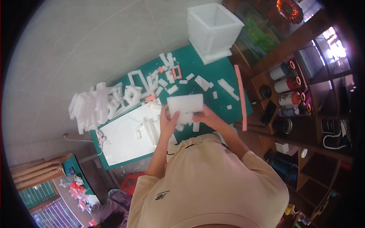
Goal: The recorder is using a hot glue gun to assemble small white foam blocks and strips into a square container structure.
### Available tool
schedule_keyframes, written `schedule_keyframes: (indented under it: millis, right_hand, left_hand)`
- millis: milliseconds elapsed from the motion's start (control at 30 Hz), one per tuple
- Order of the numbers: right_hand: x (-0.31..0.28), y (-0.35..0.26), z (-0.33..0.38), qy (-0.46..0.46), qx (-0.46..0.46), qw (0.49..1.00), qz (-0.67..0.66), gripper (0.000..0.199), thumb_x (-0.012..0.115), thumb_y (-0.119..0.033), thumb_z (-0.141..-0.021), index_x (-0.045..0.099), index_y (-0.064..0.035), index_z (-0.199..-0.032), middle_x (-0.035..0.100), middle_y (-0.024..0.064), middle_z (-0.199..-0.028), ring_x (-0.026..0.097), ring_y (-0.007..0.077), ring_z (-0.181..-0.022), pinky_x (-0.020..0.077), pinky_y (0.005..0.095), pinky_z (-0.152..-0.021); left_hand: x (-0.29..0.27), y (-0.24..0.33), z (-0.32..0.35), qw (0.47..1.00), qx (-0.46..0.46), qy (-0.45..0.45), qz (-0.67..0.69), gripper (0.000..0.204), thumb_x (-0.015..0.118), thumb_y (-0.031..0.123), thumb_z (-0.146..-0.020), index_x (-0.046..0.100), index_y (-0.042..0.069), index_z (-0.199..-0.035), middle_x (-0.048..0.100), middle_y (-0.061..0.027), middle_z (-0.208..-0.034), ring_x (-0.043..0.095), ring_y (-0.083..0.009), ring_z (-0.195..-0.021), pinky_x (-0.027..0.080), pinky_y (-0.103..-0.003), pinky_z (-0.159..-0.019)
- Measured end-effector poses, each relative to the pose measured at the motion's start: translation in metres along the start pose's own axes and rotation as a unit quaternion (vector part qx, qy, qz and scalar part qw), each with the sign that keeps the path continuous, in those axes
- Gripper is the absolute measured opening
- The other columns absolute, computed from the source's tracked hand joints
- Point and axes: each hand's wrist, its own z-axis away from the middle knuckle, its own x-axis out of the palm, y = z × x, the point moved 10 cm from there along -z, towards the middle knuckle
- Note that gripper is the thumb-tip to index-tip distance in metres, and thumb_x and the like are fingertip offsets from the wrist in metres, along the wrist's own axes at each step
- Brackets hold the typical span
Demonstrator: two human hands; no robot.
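Between my two hands is a white foam piece [185,103], a broad flat slab with a narrower part below it, held above the near side of the green table [218,70]. My left hand [167,121] grips its left end, thumb pressed on the face. Around the right end close the fingers of my right hand [208,117]. Small foam scraps lie under and beside the piece, partly hidden by it. Just left of my left hand, long white foam strips [151,130] rest on a white board [119,138].
At the far right corner stands a tall, open foam box [213,32]. Foam strips and frames form a pile [91,108] on the left. A pink strip [241,98] runs along the right edge. A glue gun [102,140] sits by the board. Shelves with bottles [285,84] flank the right.
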Motion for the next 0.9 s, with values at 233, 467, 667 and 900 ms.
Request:
schedule_keyframes:
  millis: [233, 467, 667, 900]
  right_hand:
    - [-0.057, 0.004, -0.013, 0.087, 0.098, 0.991, -0.031, 0.037, 0.060, -0.029, -0.088, 0.056, -0.0018, -0.112, 0.061, 0.0063, -0.097, 0.059, 0.0145, -0.083, 0.0507, 0.0289, -0.075]
    - [-0.196, -0.181, -0.112, 0.214, -0.180, 0.945, -0.168, 0.041, 0.061, -0.018, -0.089, 0.043, 0.0073, -0.116, 0.055, 0.0176, -0.110, 0.060, 0.0272, -0.097, 0.0518, 0.0359, -0.086]
    - [-0.236, -0.194, -0.146, 0.307, -0.150, 0.936, -0.082, 0.059, 0.064, -0.025, -0.087, 0.037, 0.0062, -0.128, 0.054, 0.0190, -0.117, 0.057, 0.0276, -0.103, 0.0497, 0.0347, -0.086]
    - [-0.240, -0.025, -0.064, 0.381, -0.110, 0.696, 0.598, 0.044, 0.066, -0.017, -0.073, 0.055, -0.0030, -0.113, 0.060, 0.0179, -0.097, 0.057, 0.0385, -0.095, 0.0469, 0.0438, -0.083]
  left_hand:
    - [-0.017, -0.028, 0.020, 0.998, -0.030, -0.046, -0.020, 0.038, 0.055, 0.006, -0.090, 0.040, 0.002, -0.125, 0.063, -0.0107, -0.099, 0.062, -0.0135, -0.079, 0.047, -0.023, -0.063]
    - [-0.054, -0.057, 0.040, 0.997, -0.056, 0.021, -0.040, 0.014, 0.051, 0.008, -0.092, 0.057, 0.003, -0.104, 0.059, -0.0036, -0.072, 0.048, -0.0075, -0.058, 0.039, -0.021, -0.054]
    - [-0.058, -0.078, 0.041, 0.996, -0.075, 0.010, -0.047, 0.013, 0.053, 0.009, -0.092, 0.056, 0.002, -0.102, 0.061, -0.0047, -0.074, 0.050, -0.0072, -0.059, 0.040, -0.021, -0.054]
    - [-0.062, -0.091, 0.041, 0.980, -0.051, 0.020, -0.191, 0.017, 0.055, 0.011, -0.089, 0.059, 0.002, -0.104, 0.066, -0.0054, -0.091, 0.060, -0.0131, -0.081, 0.047, -0.025, -0.067]
